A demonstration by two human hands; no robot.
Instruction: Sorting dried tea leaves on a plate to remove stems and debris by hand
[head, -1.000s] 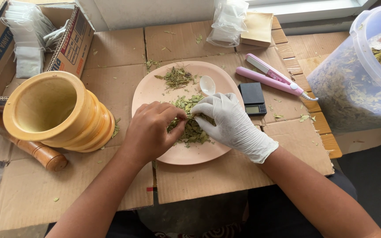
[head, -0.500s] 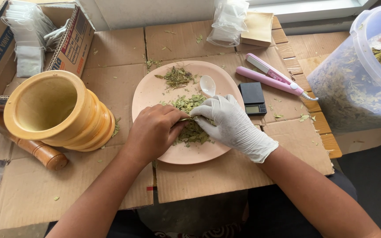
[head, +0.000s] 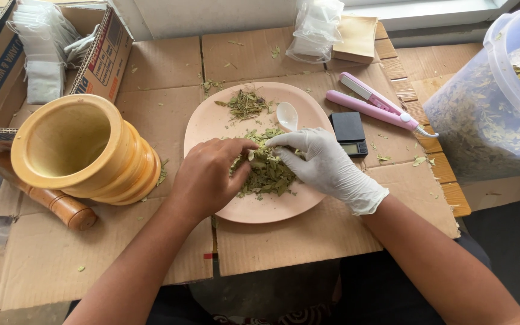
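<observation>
Pinching dried leaves (head: 267, 171) w/ left hand (head: 209, 177) & gloved right hand (head: 320, 162).

mortar (head: 82, 150): turned wood, smooth, satin sheen
plate (head: 212, 123): matt pink plastic
leaves (head: 269, 171): dry, crumbly
right hand (head: 323, 162): thin white glove, rubbery
table cover (head: 296, 241): rough brown cardboard
tub (head: 489, 114): cloudy plastic

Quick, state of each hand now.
Left hand: bare, fingers pinched on the dried leaves.
Right hand: gloved, fingers pinching the same pile.
</observation>
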